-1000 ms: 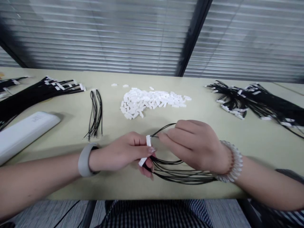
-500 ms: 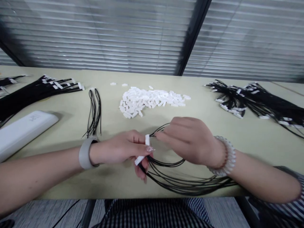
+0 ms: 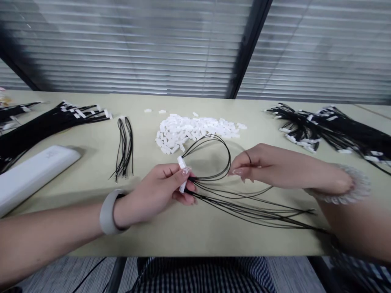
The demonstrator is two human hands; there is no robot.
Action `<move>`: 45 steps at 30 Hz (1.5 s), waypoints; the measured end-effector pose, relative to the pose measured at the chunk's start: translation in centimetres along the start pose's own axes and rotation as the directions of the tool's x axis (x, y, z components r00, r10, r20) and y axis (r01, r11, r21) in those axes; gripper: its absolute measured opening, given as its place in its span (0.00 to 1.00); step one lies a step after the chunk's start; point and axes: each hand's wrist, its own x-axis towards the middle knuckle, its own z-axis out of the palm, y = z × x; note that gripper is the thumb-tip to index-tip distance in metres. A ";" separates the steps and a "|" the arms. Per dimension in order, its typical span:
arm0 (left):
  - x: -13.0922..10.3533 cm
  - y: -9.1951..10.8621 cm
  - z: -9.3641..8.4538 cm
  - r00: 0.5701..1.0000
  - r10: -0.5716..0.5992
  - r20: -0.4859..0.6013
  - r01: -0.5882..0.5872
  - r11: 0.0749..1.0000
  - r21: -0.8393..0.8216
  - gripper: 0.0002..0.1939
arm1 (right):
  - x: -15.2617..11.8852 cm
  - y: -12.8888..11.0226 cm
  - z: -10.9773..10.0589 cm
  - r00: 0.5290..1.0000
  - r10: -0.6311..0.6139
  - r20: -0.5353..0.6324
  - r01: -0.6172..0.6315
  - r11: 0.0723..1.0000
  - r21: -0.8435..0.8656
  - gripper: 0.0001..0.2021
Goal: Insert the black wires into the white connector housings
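Note:
My left hand is closed around a white connector, thumb on top. Several thin black wires curve out from its upper end and loop back toward my left fingers. More black wires trail from the lower end of the held white piece to the right, under my right forearm. My right hand is pinched just beside the right edge of the loop; what lies between its fingertips is too small to tell.
A pile of small white connectors lies at the back middle. Left of it are a short bundle of black wires, a white box-like object and a thick wire bundle. More bundled wires lie at the back right.
My right hand has moved right, away from the connector, and the wire loop now shows in full. My left hand has shifted slightly left and up with the connector.

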 end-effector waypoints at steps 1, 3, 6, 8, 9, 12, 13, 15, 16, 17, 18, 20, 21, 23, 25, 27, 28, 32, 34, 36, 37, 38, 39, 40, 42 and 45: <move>0.0 0.0 0.0 1.000 -0.005 -0.010 0.005 1.000 -0.022 0.08 | 0.0 0.2 -0.1 1.000 0.016 -0.005 -0.016 1.000 -0.006 0.14; 0.1 0.1 0.1 1.000 -0.015 -0.015 0.014 0.997 -0.069 0.08 | 0.0 0.5 0.0 1.000 0.025 0.007 -0.025 0.999 0.020 0.14; 0.2 0.1 0.2 1.000 -0.019 -0.014 0.017 0.993 -0.113 0.07 | 0.4 0.0 0.8 0.996 -0.070 0.058 0.057 0.979 0.198 0.15; 0.2 0.1 0.3 1.000 -0.017 -0.021 0.014 0.992 -0.123 0.07 | 0.8 -1.0 1.7 0.990 -0.143 0.022 0.131 0.952 0.277 0.13; 0.3 0.1 0.3 1.000 -0.015 -0.026 0.012 0.992 -0.127 0.07 | 1.0 -1.5 2.1 0.986 -0.164 -0.017 0.163 0.948 0.273 0.12; 0.3 0.1 0.4 0.999 -0.006 -0.043 0.000 0.991 -0.137 0.07 | 1.1 -2.8 2.7 0.970 -0.172 -0.170 0.196 0.971 0.135 0.11; 0.3 0.1 0.4 0.999 -0.001 -0.049 -0.006 0.991 -0.133 0.07 | 1.0 -3.0 2.7 0.963 -0.164 -0.214 0.185 0.979 0.083 0.10; 0.3 0.0 0.4 0.998 0.012 -0.061 -0.019 0.993 -0.121 0.07 | 0.6 -3.4 2.6 0.952 -0.138 -0.273 0.150 0.988 0.023 0.11; 0.3 -0.1 0.4 0.998 0.020 -0.066 -0.027 0.993 -0.114 0.08 | 0.4 -3.5 2.6 0.955 -0.118 -0.274 0.132 0.991 0.034 0.12; 0.3 -0.1 0.4 0.997 0.027 -0.072 -0.035 0.993 -0.113 0.08 | 0.2 -3.6 2.7 0.963 -0.092 -0.254 0.114 0.991 0.075 0.13; 0.3 -0.1 0.4 0.996 0.034 -0.077 -0.043 0.992 -0.116 0.08 | 0.1 -3.6 2.8 0.973 -0.063 -0.221 0.095 0.986 0.137 0.15; 0.3 -0.2 0.4 0.996 0.042 -0.081 -0.052 0.991 -0.124 0.08 | 0.1 -3.5 3.3 0.988 -0.006 -0.151 0.044 0.967 0.249 0.19; 0.2 -0.2 0.4 0.996 0.045 -0.080 -0.054 0.991 -0.122 0.08 | 0.1 -3.4 3.6 0.989 0.020 -0.145 0.020 0.962 0.271 0.20; 0.2 -0.2 0.4 0.996 0.049 -0.077 -0.058 0.992 -0.114 0.08 | 0.5 -3.3 4.2 0.977 0.043 -0.210 0.005 0.975 0.223 0.20; 0.2 -0.2 0.4 0.996 0.049 -0.075 -0.057 0.993 -0.103 0.09 | 0.8 -3.3 4.6 0.948 -0.008 -0.319 0.035 0.996 0.078 0.16; 0.2 -0.2 0.4 0.996 0.045 -0.075 -0.052 0.994 -0.093 0.09 | 1.0 -3.3 4.5 0.920 -0.097 -0.380 0.054 0.991 -0.121 0.11; 0.2 -0.2 0.4 0.996 0.043 -0.073 -0.049 0.995 -0.090 0.09 | 1.1 -3.3 4.4 0.912 -0.123 -0.390 0.034 0.973 -0.227 0.11; 0.2 -0.1 0.4 0.996 0.029 -0.084 -0.038 0.992 -0.117 0.08 | 0.8 -2.3 3.3 0.850 -0.074 -0.522 -0.228 0.841 -0.490 0.13; 0.3 0.0 0.5 0.994 0.027 -0.109 -0.043 0.988 -0.149 0.07 | 0.6 -1.4 2.7 0.739 -0.083 -0.669 -0.264 0.878 -0.400 0.11; 0.2 0.2 0.6 0.990 0.024 -0.135 -0.049 0.982 -0.185 0.06 | 0.5 -0.6 2.1 0.591 -0.082 -0.802 -0.177 0.957 -0.228 0.09; 0.3 0.3 0.6 0.989 0.020 -0.145 -0.049 0.978 -0.201 0.06 | 0.4 -0.3 1.9 0.503 -0.068 -0.862 -0.078 0.989 -0.124 0.10; 0.3 0.4 0.7 0.988 0.019 -0.153 -0.051 0.976 -0.213 0.05 | 0.4 -0.3 1.7 0.405 -0.040 -0.913 0.048 0.999 -0.023 0.11; 0.3 0.4 0.7 0.987 0.019 -0.158 -0.054 0.974 -0.222 0.05 | 0.2 -0.5 1.5 0.326 0.005 -0.945 0.187 0.980 0.069 0.12; 0.3 0.4 0.7 0.987 0.020 -0.160 -0.056 0.972 -0.227 0.05 | 0.1 -0.8 1.4 0.266 0.057 -0.962 0.323 0.935 0.145 0.12; 0.4 0.3 0.7 0.989 0.026 -0.149 -0.060 0.973 -0.224 0.05 | -0.4 -2.0 1.3 0.242 0.138 -0.960 0.526 0.813 0.249 0.12; 0.3 0.1 0.8 0.995 0.026 -0.098 -0.040 0.989 -0.142 0.07 | -1.2 -4.0 1.5 0.452 0.018 -0.892 0.476 0.840 0.259 0.20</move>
